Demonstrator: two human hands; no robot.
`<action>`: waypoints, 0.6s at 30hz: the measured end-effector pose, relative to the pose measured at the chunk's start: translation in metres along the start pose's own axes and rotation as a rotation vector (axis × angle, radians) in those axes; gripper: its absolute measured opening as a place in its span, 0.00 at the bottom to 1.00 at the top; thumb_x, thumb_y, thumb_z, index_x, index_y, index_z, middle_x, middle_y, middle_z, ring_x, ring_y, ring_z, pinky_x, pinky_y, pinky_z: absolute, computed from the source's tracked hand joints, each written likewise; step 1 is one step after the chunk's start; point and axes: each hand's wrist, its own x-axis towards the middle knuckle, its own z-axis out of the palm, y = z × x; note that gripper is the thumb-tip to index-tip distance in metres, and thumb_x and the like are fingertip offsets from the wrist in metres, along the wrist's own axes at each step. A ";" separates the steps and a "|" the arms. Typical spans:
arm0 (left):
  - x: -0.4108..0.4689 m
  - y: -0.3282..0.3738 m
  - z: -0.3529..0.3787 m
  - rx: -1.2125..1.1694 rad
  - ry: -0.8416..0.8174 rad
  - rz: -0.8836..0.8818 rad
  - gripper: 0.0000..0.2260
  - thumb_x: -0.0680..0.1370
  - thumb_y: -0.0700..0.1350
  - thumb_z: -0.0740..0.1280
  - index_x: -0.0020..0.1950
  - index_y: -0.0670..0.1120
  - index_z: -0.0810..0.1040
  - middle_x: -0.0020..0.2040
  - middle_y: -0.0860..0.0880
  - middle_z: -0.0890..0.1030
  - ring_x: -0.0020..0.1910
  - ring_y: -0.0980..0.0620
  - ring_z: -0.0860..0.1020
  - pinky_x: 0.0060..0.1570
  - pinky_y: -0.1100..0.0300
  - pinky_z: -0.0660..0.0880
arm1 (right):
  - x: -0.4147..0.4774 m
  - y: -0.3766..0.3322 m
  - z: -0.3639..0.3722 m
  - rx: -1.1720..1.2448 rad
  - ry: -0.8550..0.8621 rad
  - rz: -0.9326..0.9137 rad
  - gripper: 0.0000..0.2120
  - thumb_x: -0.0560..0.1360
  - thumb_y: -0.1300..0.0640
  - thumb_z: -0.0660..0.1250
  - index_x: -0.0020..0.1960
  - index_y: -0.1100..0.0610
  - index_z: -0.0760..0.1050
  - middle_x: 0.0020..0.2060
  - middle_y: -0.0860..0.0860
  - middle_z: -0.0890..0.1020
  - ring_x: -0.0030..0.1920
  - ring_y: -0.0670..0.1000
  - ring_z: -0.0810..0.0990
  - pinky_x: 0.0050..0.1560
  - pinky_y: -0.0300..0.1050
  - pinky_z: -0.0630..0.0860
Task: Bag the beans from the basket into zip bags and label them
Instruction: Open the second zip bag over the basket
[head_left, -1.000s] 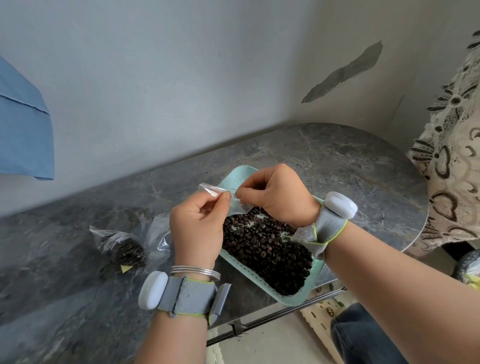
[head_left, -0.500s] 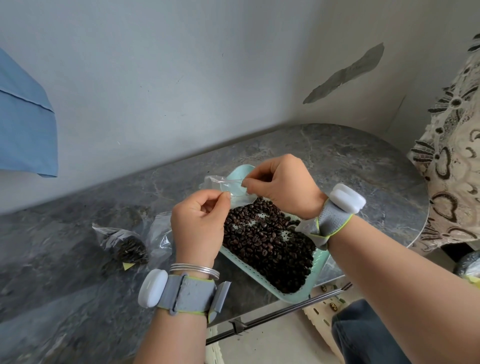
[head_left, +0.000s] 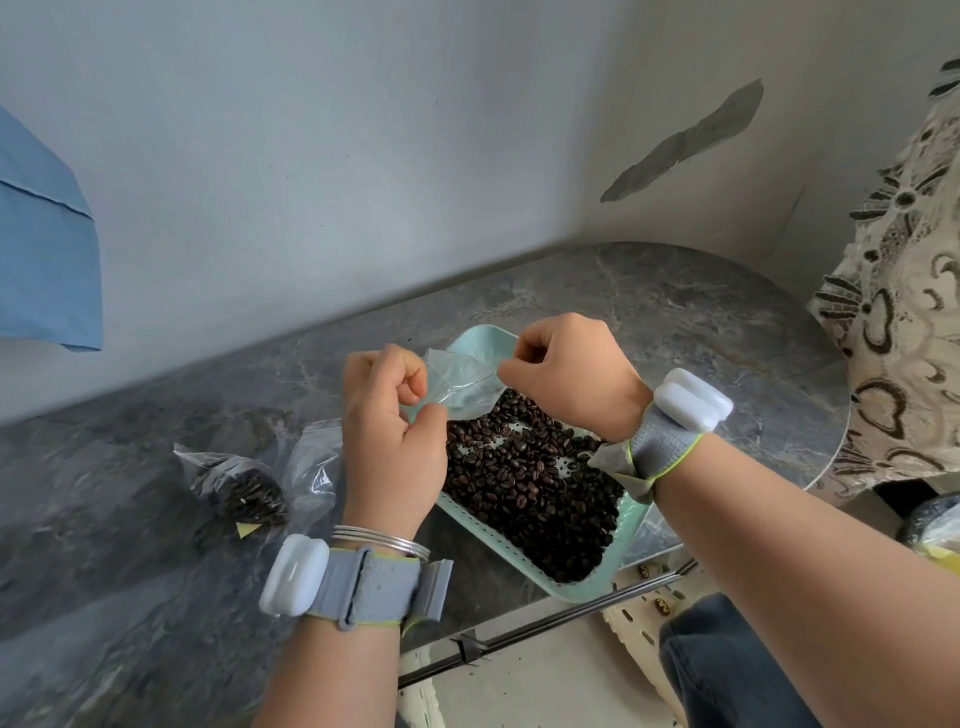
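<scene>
Beans (head_left: 524, 483) beneath zip bag (head_left: 460, 379), pouch (head_left: 244, 488) aside

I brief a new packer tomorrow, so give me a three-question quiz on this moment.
1. True or false: the left hand and right hand both pinch a clear zip bag above the basket.
2. Where does the filled bag lie? A: in the basket. B: on the table, left of the basket. C: on the floor.
3. Fill in: the basket holds dark ____.

Key: 1 true; 2 B; 3 beans.
</scene>
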 end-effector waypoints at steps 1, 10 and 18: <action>0.000 -0.001 0.001 0.010 -0.007 0.055 0.15 0.64 0.29 0.59 0.35 0.51 0.67 0.42 0.49 0.67 0.39 0.54 0.68 0.38 0.66 0.65 | 0.000 0.000 -0.001 0.004 -0.027 0.018 0.10 0.68 0.56 0.66 0.29 0.52 0.72 0.26 0.47 0.75 0.28 0.47 0.73 0.32 0.41 0.71; -0.001 -0.006 0.001 0.147 -0.043 0.135 0.10 0.70 0.39 0.62 0.37 0.45 0.83 0.42 0.49 0.72 0.40 0.53 0.72 0.42 0.73 0.65 | 0.005 0.006 -0.007 0.133 -0.136 0.064 0.09 0.69 0.57 0.66 0.33 0.61 0.78 0.28 0.53 0.77 0.27 0.49 0.73 0.34 0.43 0.72; -0.002 -0.004 -0.001 0.243 -0.074 0.150 0.14 0.67 0.57 0.72 0.36 0.46 0.80 0.39 0.52 0.79 0.38 0.55 0.76 0.36 0.65 0.70 | 0.009 0.010 -0.013 0.301 -0.190 0.096 0.10 0.70 0.61 0.65 0.31 0.59 0.78 0.25 0.50 0.77 0.23 0.45 0.72 0.24 0.38 0.67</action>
